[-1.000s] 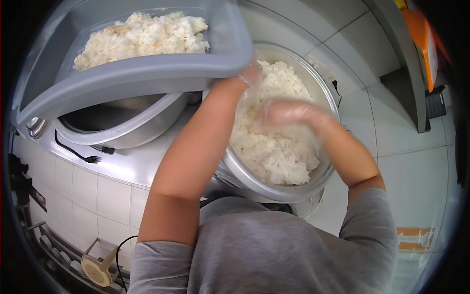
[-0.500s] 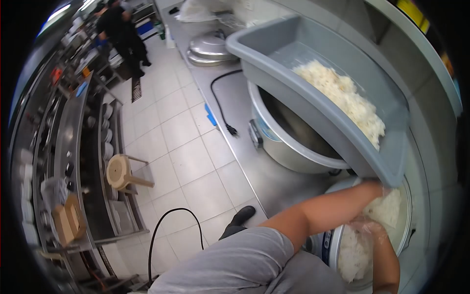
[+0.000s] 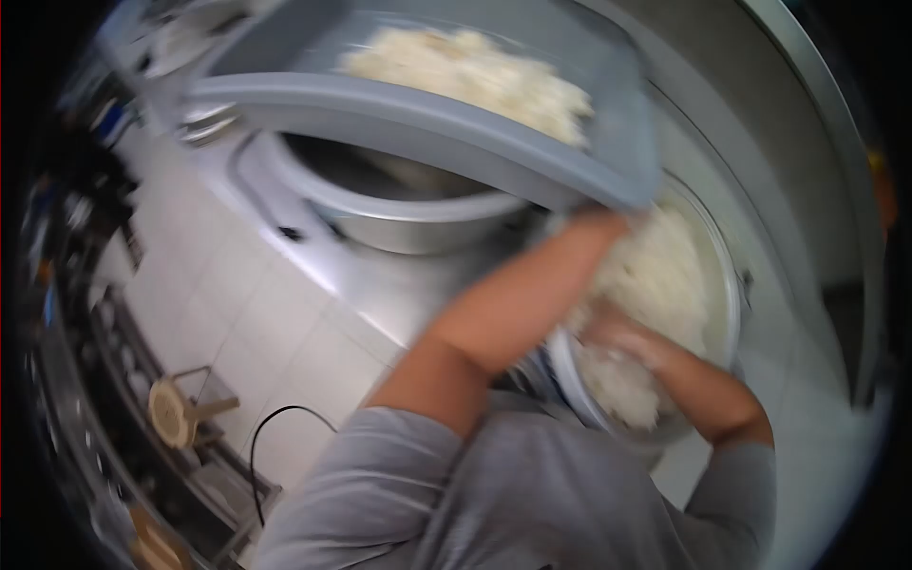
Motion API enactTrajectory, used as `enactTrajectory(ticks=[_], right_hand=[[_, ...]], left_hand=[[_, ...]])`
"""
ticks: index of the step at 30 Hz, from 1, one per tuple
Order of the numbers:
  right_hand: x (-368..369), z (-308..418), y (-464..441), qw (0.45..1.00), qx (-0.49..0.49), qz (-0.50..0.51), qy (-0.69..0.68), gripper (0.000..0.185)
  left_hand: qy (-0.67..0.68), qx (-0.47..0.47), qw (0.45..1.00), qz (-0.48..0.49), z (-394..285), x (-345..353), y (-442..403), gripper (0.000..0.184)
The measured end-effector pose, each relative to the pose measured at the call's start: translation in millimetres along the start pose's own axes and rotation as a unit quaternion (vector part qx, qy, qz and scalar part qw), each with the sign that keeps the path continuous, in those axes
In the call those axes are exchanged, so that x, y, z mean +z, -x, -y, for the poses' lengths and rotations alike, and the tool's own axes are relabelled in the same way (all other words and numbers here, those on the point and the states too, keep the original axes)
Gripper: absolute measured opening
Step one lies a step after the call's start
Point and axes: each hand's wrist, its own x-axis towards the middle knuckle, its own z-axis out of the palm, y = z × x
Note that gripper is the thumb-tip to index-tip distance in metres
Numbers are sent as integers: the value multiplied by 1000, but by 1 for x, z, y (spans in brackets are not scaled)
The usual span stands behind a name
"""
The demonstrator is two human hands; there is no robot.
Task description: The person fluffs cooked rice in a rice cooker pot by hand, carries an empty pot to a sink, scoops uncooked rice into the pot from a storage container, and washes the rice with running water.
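Note:
A round metal pot (image 3: 731,285) at the right holds a heap of white rice (image 3: 655,271). My left hand (image 3: 622,220) is at the pot's upper left, beside the corner of a grey tub (image 3: 408,109); the tub and blur hide its fingers. Lower down, my right hand (image 3: 613,332) reaches into the pot against the rice, its fingers blurred. More rice (image 3: 475,76) lies in the grey tub, which rests over a second, dark-bottomed metal pot (image 3: 408,228).
A steel counter (image 3: 380,285) carries the pots, with a black plug (image 3: 291,234) near its edge. On the tiled floor are a beige stool (image 3: 173,412) and a black cable (image 3: 255,456). Shelving runs along the left; a dark-clothed person (image 3: 90,171) is at the far left.
The view has swung back toward the pots after turning to the left. Both hands remain at the rice pot, and the grey tub still sits over the second pot.

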Motion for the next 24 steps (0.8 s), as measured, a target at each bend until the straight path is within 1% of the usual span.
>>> enactTrajectory(ticks=[1, 2, 3, 4, 5, 6, 7, 8, 9, 10, 11, 12, 13, 14, 15, 16, 18, 20, 21, 23, 24], right_hand=[[4, -2, -3, 998, -30, -19, 52, 85], [4, -3, 3, 998, -37, -44, 18, 79], [-6, 1, 15, 999, -37, -33, -15, 75], [-25, 6, 33, 998, -44, -26, -47, 72], [-45, 4, 49, 982, -84, 18, -171, 69], [-62, 1, 61, 946, -131, 56, -291, 67], [-70, -8, 63, 932, -97, -2, -349, 64], [-78, -16, 67, 912, -64, -59, -401, 62], [-89, -26, 70, 887, -64, -83, -449, 61], [-102, -31, 75, 861, -66, -106, -493, 60], [-117, -33, 87, 809, -75, -136, -568, 60], [-134, -27, 103, 748, -84, -163, -638, 61], [-150, -13, 114, 711, -127, -225, -655, 53], [-166, 3, 120, 667, -168, -286, -667, 46], [-184, 18, 117, 599, -192, -320, -708, 45], [-204, 36, 109, 526, -215, -351, -744, 44], [-239, 86, 90, 574, -426, -214, -666, 25], [-252, 117, 68, 704, -489, -156, -490, 29], [-252, 120, 78, 742, -497, -200, -403, 31], [-243, 128, 102, 797, -490, -279, -216, 33], [-237, 115, 117, 795, -454, -377, -140, 34]], left_hand=[[-102, 37, 994, 11, 8, 8, -6, 29], [-205, 77, 976, 17, 17, 15, -7, 29], [-190, 77, 979, 16, 24, 14, -10, 29], [-117, 56, 992, 9, 22, 14, -14, 29], [-1, 10, 1000, 6, 20, -9, -5, 29], [126, -34, 991, -7, 17, -34, 5, 30], [242, -75, 967, -30, 14, -59, 16, 30], [238, -95, 966, -12, 14, -65, 17, 31], [231, -116, 966, 5, 13, -69, 18, 32], [211, -99, 972, 17, 14, -68, 17, 32], [187, -83, 978, 27, 15, -68, 17, 33], [179, -88, 979, 34, 15, -71, 17, 33], [171, -92, 980, 42, 14, -74, 16, 34], [179, -117, 976, 47, 10, -79, 15, 34], [185, -142, 971, 52, 9, -84, 16, 35], [199, -118, 972, 40, 11, -87, 20, 32], [230, -72, 970, 17, 15, -89, 29, 27], [213, -65, 975, 1, 19, -86, 26, 29], [206, -63, 976, -6, 21, -82, 24, 30], [200, -58, 978, -16, 24, -71, 20, 32], [203, -59, 977, -20, 23, -65, 21, 33]])
